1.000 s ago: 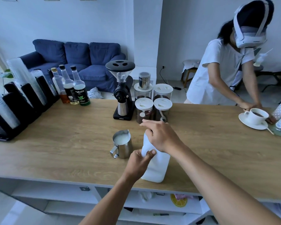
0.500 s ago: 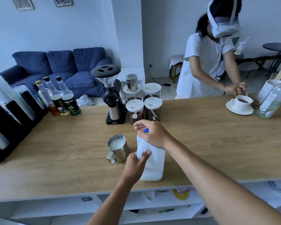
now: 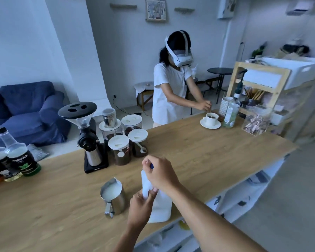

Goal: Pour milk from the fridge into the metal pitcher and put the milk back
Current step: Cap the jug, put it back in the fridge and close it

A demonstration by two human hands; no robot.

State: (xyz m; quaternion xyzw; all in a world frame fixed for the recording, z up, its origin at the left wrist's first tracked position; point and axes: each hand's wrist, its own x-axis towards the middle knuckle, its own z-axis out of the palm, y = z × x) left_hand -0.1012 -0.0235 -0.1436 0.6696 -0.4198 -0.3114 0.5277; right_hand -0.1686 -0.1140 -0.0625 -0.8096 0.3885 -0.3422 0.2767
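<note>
The white milk jug (image 3: pixel 160 206) stands on the wooden counter (image 3: pixel 198 151) just beside the milk-filled metal pitcher (image 3: pixel 114 195); the left hand (image 3: pixel 140 206) grips its side; the right hand (image 3: pixel 161 172) curls over its blue cap (image 3: pixel 151 166), apparently pinching it.

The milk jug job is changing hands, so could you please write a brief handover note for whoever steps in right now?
Left hand grips the milk jug at its side. Right hand is curled over the blue cap on top; whether it is tight cannot be told.
The jug stands on the counter, right of the metal pitcher.
Done: the pitcher holds milk.
Left: secure the cap, return the jug to the fridge, out of view.
</note>
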